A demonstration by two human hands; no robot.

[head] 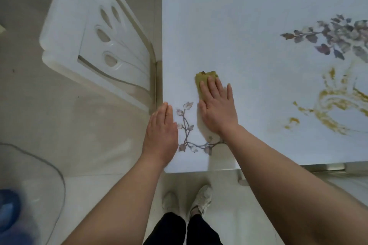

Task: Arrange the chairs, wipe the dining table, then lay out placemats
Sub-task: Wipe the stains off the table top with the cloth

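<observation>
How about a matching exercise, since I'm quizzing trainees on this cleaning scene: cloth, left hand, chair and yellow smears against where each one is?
Things:
1. cloth
2. left hand
3. chair
4. yellow smears

Places:
A. on the floor, beside the table, along its left side
B. on the table, to the right of both hands
C. pressed under the right hand
D. flat at the table's left edge, near the corner

Pairs: 1-C, 2-D, 3-A, 4-B.
</observation>
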